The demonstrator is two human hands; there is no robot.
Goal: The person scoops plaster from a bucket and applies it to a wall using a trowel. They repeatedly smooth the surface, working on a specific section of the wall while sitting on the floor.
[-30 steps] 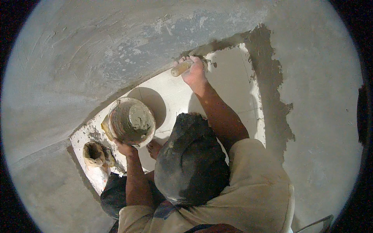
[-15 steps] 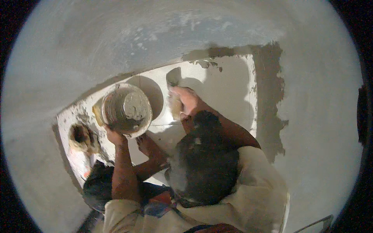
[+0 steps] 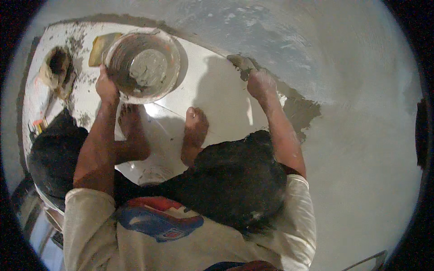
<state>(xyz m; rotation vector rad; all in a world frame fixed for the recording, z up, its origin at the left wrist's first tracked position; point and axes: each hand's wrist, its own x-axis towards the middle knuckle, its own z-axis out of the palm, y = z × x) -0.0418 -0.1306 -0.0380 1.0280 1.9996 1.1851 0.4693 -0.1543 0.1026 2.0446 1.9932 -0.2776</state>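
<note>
Fingers point(image 3: 103, 71): L hand point(image 3: 107, 88) grips round bkt point(image 3: 118, 61) @ 10–11 o'clock; R hand point(image 3: 261, 85), can't tell.
Smooth tile point(image 3: 226, 113) open btwn; rough mortar point(image 3: 298, 110) edge @ 2.

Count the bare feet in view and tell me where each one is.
2: the left foot just below the bucket in the picture, the right foot farther right on the pale tiles.

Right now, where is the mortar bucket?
In the head view, the mortar bucket is at upper left, with the left hand against its lower-left side and the bare left foot just below it.
</note>
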